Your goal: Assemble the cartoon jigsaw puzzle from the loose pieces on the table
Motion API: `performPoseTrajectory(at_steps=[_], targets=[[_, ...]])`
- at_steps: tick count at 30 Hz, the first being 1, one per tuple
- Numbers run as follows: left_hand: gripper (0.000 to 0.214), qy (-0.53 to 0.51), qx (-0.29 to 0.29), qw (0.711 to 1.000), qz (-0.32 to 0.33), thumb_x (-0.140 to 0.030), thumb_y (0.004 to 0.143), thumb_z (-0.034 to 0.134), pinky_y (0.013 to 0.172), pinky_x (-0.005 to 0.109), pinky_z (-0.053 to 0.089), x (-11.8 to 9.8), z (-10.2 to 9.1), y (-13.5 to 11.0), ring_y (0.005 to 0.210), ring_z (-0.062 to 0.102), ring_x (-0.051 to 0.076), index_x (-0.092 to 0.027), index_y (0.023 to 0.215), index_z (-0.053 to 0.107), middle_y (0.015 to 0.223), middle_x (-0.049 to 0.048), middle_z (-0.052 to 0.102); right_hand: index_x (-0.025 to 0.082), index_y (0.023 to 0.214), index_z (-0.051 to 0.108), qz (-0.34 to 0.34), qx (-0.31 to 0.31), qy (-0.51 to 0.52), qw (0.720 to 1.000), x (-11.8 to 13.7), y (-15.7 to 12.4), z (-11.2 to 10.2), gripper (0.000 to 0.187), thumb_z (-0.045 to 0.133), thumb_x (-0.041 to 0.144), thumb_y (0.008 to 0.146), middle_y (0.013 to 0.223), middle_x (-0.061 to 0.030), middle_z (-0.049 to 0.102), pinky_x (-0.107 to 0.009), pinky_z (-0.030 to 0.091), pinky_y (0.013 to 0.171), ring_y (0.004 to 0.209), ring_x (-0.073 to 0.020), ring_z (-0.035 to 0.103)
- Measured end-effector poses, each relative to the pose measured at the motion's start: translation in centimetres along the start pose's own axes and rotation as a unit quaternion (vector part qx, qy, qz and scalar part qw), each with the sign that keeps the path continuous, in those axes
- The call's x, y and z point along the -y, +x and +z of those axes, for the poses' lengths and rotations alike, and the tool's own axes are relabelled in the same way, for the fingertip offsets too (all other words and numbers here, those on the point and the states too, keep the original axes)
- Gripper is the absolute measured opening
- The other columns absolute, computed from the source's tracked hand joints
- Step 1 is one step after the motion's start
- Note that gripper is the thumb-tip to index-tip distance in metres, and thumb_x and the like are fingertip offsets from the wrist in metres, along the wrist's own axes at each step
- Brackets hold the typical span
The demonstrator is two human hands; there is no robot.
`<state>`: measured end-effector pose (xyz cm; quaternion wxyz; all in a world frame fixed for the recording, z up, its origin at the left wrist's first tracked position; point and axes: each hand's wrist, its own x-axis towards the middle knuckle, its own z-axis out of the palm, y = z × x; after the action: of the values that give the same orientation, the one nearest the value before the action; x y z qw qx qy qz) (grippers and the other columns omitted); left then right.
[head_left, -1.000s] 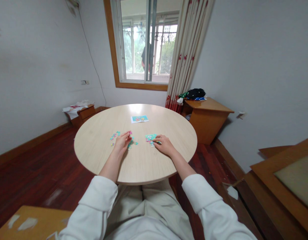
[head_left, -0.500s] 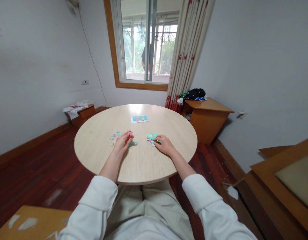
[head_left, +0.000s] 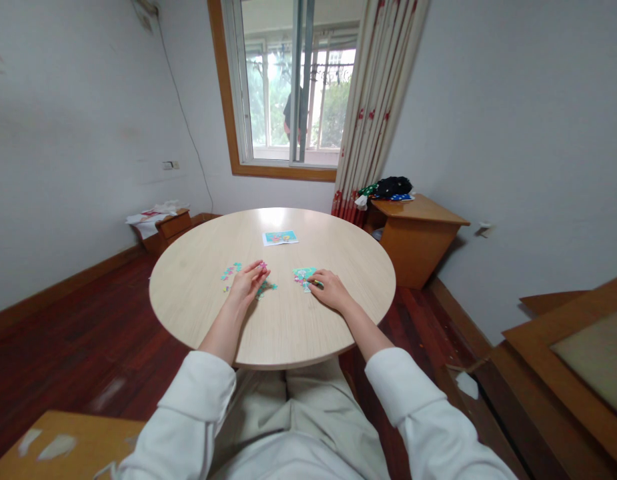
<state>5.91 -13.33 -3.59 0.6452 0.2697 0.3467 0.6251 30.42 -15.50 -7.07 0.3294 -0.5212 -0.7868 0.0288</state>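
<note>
Small teal and pink jigsaw pieces (head_left: 230,271) lie loose on a round light-wood table (head_left: 203,293). My left hand (head_left: 248,283) rests among them, its fingertips pinched round a pink piece. A joined patch of puzzle (head_left: 302,273) lies to the right, and my right hand (head_left: 329,290) rests on its near edge with the fingers curled and pressing it down. A small printed picture card (head_left: 279,237) lies farther back on the table.
A wooden cabinet (head_left: 413,233) with dark clothes on it stands at the right by the curtain. A low box with papers (head_left: 161,220) sits at the left wall. Wooden furniture (head_left: 573,347) fills the right foreground. The floor is dark red wood.
My left hand has slid slightly to the right over the loose pieces. My right hand stays on the joined patch.
</note>
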Motion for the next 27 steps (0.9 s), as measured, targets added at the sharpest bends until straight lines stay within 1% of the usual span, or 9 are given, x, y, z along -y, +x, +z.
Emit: performPoseTrajectory(at_steps=[6, 15, 22, 27], targets=[[0.019, 0.0, 0.0, 1.0, -0.008, 0.003, 0.072, 0.061, 0.077, 0.022, 0.057, 0.07, -0.06, 0.08, 0.065, 0.065, 0.008, -0.011, 0.085, 0.064, 0.072, 0.0031, 0.068, 0.022, 0.093, 0.072, -0.009, -0.006, -0.002, 1.0, -0.21, 0.02, 0.13, 0.015, 0.06, 0.024, 0.083, 0.103, -0.0069, 0.066, -0.035, 0.045, 0.088, 0.096, -0.0197, 0.059], [0.016, -0.01, -0.015, 1.0, 0.0, 0.002, 0.071, 0.06, 0.078, 0.024, 0.058, 0.12, 0.13, -0.02, 0.064, 0.065, 0.01, -0.011, 0.08, 0.064, 0.072, 0.005, 0.068, 0.023, 0.093, 0.072, -0.012, -0.008, -0.003, 1.0, -0.37, 0.0, 0.24, 0.016, 0.06, 0.024, 0.083, 0.103, -0.007, 0.066, -0.035, 0.044, 0.089, 0.096, -0.0199, 0.059], [0.017, -0.003, -0.019, 1.0, -0.005, 0.002, 0.071, 0.06, 0.082, 0.027, 0.056, 0.07, 0.12, 0.02, 0.065, 0.064, 0.01, -0.012, 0.081, 0.063, 0.073, 0.005, 0.067, 0.023, 0.093, 0.072, -0.004, -0.008, -0.003, 1.0, -0.26, -0.02, 0.22, 0.015, 0.06, 0.023, 0.083, 0.103, -0.0071, 0.066, -0.036, 0.044, 0.088, 0.097, -0.0204, 0.059], [0.017, -0.001, -0.031, 0.999, -0.007, 0.002, 0.074, 0.057, 0.079, 0.025, 0.057, -0.02, 0.31, -0.18, 0.063, 0.063, 0.009, -0.012, 0.082, 0.062, 0.07, 0.0043, 0.067, 0.023, 0.094, 0.072, -0.01, -0.007, 0.002, 1.0, -0.3, 0.01, 0.23, 0.016, 0.06, 0.023, 0.083, 0.103, -0.0073, 0.066, -0.036, 0.045, 0.088, 0.096, -0.0201, 0.06]])
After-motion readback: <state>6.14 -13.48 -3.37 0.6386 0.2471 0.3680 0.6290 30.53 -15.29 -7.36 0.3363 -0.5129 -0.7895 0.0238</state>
